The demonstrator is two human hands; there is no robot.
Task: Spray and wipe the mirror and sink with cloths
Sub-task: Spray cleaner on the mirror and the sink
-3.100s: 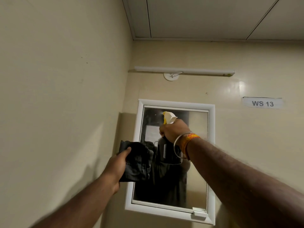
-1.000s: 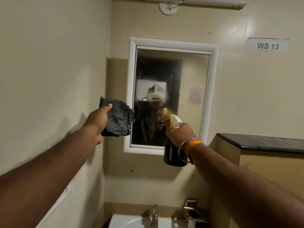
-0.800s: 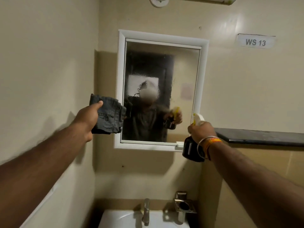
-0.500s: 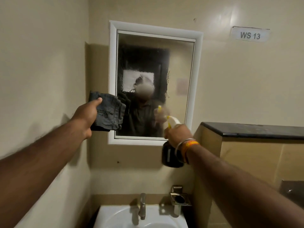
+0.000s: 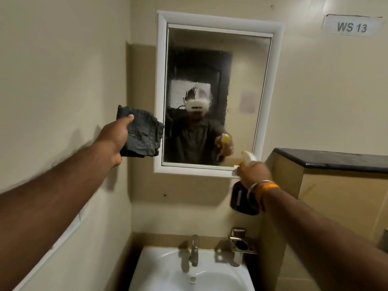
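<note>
A white-framed mirror (image 5: 241, 66) hangs on the wall ahead, its glass wet with spray droplets and runs. My left hand (image 5: 114, 136) grips a folded dark grey cloth (image 5: 143, 134), held up just left of the mirror frame. My right hand (image 5: 253, 172) holds a dark spray bottle (image 5: 241, 199) with a white and yellow trigger head, at the mirror's lower right corner. A white sink (image 5: 168, 271) sits below, with a metal tap (image 5: 194, 249) at its back.
A metal holder (image 5: 241, 244) is fixed to the wall right of the tap. A black-topped ledge (image 5: 336, 159) juts out at the right. The left wall stands close beside my left arm. A "WS 13" label (image 5: 351, 26) is at upper right.
The view has tilted down from the ceiling to the sink. My right hand has lowered the bottle from the mirror's middle to its lower right corner. Spray now covers the glass.
</note>
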